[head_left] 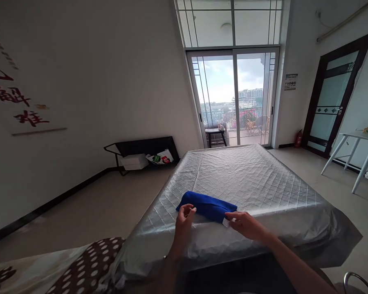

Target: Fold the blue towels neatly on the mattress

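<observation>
A folded blue cloth [207, 205] lies near the front edge of a mattress [245, 175] wrapped in quilted clear plastic. My left hand [185, 218] is at the cloth's left end, fingers curled and pinching its edge. My right hand [244, 224] is at the cloth's right end, fingertips pinched on the corner where a small white tag [226, 222] shows. The cloth rests flat on the plastic between both hands.
A brown polka-dot fabric [88, 265] lies at the lower left. A black low rack [144, 149] with a white box stands by the left wall. A white table [355, 151] stands at the right. Glass sliding doors [234, 98] face a balcony. A chair rim [355, 279] shows at the bottom right.
</observation>
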The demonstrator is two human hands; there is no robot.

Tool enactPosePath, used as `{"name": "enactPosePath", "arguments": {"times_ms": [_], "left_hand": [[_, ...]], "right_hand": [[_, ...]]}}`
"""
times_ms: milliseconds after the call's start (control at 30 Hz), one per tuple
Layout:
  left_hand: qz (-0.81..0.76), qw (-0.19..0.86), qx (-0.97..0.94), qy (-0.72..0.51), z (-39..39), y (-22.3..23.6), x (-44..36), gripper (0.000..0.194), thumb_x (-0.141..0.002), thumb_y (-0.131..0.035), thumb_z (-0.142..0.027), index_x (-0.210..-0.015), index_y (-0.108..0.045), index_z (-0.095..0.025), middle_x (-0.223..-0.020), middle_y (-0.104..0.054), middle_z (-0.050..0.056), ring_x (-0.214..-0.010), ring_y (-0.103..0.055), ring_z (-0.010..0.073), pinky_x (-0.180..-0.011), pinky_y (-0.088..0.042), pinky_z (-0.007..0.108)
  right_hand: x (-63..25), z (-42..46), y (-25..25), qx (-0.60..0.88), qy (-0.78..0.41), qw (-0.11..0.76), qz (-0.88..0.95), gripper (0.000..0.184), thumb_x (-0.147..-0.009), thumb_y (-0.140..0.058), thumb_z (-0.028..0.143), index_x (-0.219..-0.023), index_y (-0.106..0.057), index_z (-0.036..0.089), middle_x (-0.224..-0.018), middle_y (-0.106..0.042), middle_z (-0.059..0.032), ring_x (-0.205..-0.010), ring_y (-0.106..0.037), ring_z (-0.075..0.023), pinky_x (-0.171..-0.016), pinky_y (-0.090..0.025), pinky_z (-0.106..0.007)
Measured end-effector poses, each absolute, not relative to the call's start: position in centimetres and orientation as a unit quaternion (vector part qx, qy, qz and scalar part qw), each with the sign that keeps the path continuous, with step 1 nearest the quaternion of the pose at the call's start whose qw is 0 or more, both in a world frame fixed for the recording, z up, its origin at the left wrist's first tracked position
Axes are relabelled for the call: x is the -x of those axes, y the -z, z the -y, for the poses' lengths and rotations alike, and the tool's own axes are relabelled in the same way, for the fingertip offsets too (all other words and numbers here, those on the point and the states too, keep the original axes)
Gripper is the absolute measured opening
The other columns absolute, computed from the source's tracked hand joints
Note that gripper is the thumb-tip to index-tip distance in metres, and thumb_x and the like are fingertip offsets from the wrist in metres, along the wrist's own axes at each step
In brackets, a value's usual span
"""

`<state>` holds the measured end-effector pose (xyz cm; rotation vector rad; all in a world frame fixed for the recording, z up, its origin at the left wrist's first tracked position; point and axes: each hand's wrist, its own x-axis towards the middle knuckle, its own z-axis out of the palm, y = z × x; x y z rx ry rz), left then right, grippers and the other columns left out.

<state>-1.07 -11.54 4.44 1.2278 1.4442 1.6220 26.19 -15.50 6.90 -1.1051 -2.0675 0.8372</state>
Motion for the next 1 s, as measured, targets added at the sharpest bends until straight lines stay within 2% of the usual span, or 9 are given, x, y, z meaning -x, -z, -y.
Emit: {"name": "enactPosePath", "arguments": {"times_ms": [67, 100, 167, 267, 367, 533, 700, 1000], "left_hand": [[-0.538, 0.328, -0.572, -0.525, 12.6, -4.7, -0.3, 0.029, -0.077, -0.072, -0.05, -0.087, -0.064, -0.024, -0.07, -0.057, -0.003, -0.065, -0.057, 0.0172, -0.064, -0.046, 0.029], [-0.53, 0.311, -0.62, -0.488, 13.1, -4.7, -1.2, 0.03, -0.078, -0.072, -0.051, -0.089, -0.066, -0.024, -0.069, -0.057, -0.003, -0.064, -0.056, 0.0175, -0.064, -0.046, 0.029], [-0.516, 0.223, -0.694, -0.45, 14.2, -4.2, -3.3, 0.033, -0.079, -0.074, -0.049, -0.101, -0.068, -0.025, -0.08, -0.064, 0.0, -0.076, -0.062, 0.0212, -0.074, -0.05, 0.034], [-0.492, 0.069, -0.757, -0.425, 15.2, -2.6, -6.2, 0.045, -0.077, -0.08, -0.044, -0.117, -0.067, -0.027, -0.111, -0.069, 0.008, -0.105, -0.063, 0.0293, -0.094, -0.049, 0.044], [-0.497, 0.001, -0.766, -0.407, 15.2, -1.1, -7.4, 0.039, -0.083, -0.076, -0.037, -0.119, -0.067, -0.029, -0.119, -0.068, 0.009, -0.109, -0.064, 0.0301, -0.096, -0.051, 0.045], [-0.498, -0.043, -0.776, -0.384, 14.8, -0.9, -6.9, 0.017, -0.093, -0.061, -0.023, -0.106, -0.07, -0.025, -0.108, -0.073, 0.008, -0.099, -0.069, 0.0256, -0.091, -0.053, 0.04], [-0.486, -0.074, -0.765, -0.417, 14.9, -1.6, -6.8, 0.021, -0.097, -0.047, -0.021, -0.1, -0.068, -0.024, -0.098, -0.075, 0.005, -0.086, -0.07, 0.02, -0.081, -0.055, 0.033], [-0.573, -0.05, -0.666, -0.474, 13.9, -5.9, -1.3, 0.023, -0.092, -0.047, -0.035, -0.1, -0.066, -0.024, -0.092, -0.075, 0.004, -0.068, -0.068, 0.0187, -0.067, -0.055, 0.031]], "right_hand": [[-26.4, 15.3, -7.0, 0.401, -0.317, 0.331, 0.793, 0.037, -0.094, -0.056, 0.029, -0.127, -0.071, 0.024, -0.115, -0.076, -0.008, -0.094, -0.072, -0.0225, -0.084, -0.057, -0.035], [-26.6, 15.0, -6.9, 0.403, -0.305, 0.34, 0.793, 0.034, -0.094, -0.056, 0.026, -0.123, -0.073, 0.024, -0.117, -0.075, -0.0079, -0.099, -0.072, -0.0226, -0.088, -0.056, -0.035], [-27.2, 14.3, -6.6, 0.435, -0.258, 0.356, 0.786, 0.03, -0.093, -0.054, 0.019, -0.113, -0.076, 0.024, -0.121, -0.073, -0.0088, -0.109, -0.069, -0.0236, -0.096, -0.054, -0.038], [-27.9, 13.3, -5.7, 0.482, -0.19, 0.341, 0.784, 0.031, -0.091, -0.051, 0.011, -0.103, -0.077, 0.023, -0.13, -0.07, -0.0101, -0.121, -0.065, -0.0253, -0.106, -0.049, -0.042], [-27.9, 12.9, -4.8, 0.481, -0.162, 0.298, 0.808, 0.033, -0.092, -0.051, 0.011, -0.109, -0.076, 0.024, -0.132, -0.07, -0.0089, -0.124, -0.064, -0.026, -0.108, -0.047, -0.044], [-27.6, 13.3, -4.4, 0.474, -0.115, 0.265, 0.832, 0.036, -0.097, -0.048, 0.015, -0.121, -0.073, 0.026, -0.132, -0.07, -0.0075, -0.127, -0.062, -0.0265, -0.111, -0.045, -0.047], [-27.9, 13.3, -4.4, 0.472, -0.083, 0.244, 0.843, 0.036, -0.097, -0.047, 0.014, -0.117, -0.074, 0.027, -0.132, -0.07, -0.005, -0.124, -0.063, -0.0254, -0.106, -0.048, -0.046], [-28.4, 12.9, -4.0, 0.489, -0.022, 0.254, 0.834, 0.042, -0.098, -0.043, 0.019, -0.132, -0.067, 0.026, -0.133, -0.07, -0.0078, -0.123, -0.064, -0.0239, -0.108, -0.048, -0.044]]}}
